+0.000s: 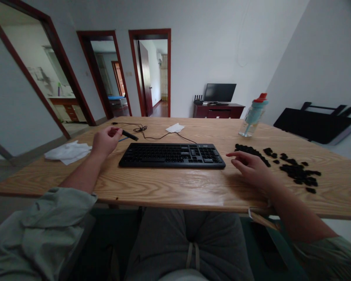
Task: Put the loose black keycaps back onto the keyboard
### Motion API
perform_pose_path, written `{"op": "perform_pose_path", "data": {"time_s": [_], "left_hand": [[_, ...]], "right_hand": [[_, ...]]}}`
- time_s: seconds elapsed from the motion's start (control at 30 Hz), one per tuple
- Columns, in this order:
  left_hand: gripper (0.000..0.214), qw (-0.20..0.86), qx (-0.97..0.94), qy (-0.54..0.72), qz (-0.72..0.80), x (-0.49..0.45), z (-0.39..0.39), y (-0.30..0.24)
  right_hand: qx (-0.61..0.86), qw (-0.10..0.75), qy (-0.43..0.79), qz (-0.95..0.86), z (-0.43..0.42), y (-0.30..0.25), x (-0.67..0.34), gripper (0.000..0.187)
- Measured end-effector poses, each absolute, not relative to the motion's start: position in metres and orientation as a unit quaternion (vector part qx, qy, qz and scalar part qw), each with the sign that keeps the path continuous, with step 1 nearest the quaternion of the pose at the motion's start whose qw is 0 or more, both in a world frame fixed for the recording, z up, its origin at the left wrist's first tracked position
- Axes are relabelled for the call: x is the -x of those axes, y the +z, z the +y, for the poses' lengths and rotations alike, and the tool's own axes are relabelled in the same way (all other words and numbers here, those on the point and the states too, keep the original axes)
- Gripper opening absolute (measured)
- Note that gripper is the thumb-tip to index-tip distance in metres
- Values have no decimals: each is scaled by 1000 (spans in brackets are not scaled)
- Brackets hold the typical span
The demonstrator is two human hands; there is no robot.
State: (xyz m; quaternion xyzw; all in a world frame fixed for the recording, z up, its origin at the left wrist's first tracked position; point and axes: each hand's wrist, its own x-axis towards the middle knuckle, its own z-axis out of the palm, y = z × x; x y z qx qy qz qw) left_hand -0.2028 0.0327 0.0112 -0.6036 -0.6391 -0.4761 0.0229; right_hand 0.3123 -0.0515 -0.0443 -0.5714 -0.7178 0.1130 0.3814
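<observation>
A black keyboard (172,156) lies flat on the table, with a few larger keycaps on it and most other key positions bare. Pinched in my left hand (107,139), above the keyboard's upper left corner, is a short black brush-like stick (130,135); its tip is too small to make out clearly. My right hand (251,168) hovers by the keyboard's right end with its index finger stretched out, and I see nothing in it. Behind and beside that hand are loose black keycaps (300,173), some in a tight block (250,150). Under the stick, part of a thin blue item (123,139) shows.
Crumpled white tissues (67,152) rest at the table's left side. The keyboard's black cable (142,128) runs along the back, near a folded white paper (175,128). A clear water bottle with a red and blue lid (253,117) stands at the back right.
</observation>
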Motion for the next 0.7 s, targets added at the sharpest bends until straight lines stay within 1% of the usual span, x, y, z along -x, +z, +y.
{"op": "perform_pose_path", "data": {"time_s": [0.1,0.2,0.3,0.37,0.47,0.53,0.57,0.63,0.7], "left_hand": [[29,37,597,-554,-579,179,30,23],[20,-5,606,-624,-494,137,24,37],[17,-119,625,-652,-413,80,20,46],[18,-219,647,-637,-357,41,18,46],[20,-347,660,-594,-302,-8,15,36],[21,-394,673,-563,-275,-31,13,25],[21,-401,689,-543,-264,-39,11,18],[25,-382,738,-494,-255,-48,8,5],[32,-329,793,-441,-261,-51,3,-6]], "right_hand": [[561,392,128,-717,-52,-42,-311,36],[535,387,156,-735,-54,-32,-301,37],[504,353,185,-766,-56,-17,-283,39],[486,324,205,-785,-56,-7,-268,40],[458,302,279,-788,-51,1,-249,52],[436,332,365,-753,-45,1,-240,61],[424,365,408,-721,-42,0,-238,64],[399,452,468,-646,-36,-4,-237,65],[391,523,478,-588,-30,-10,-240,58]]}}
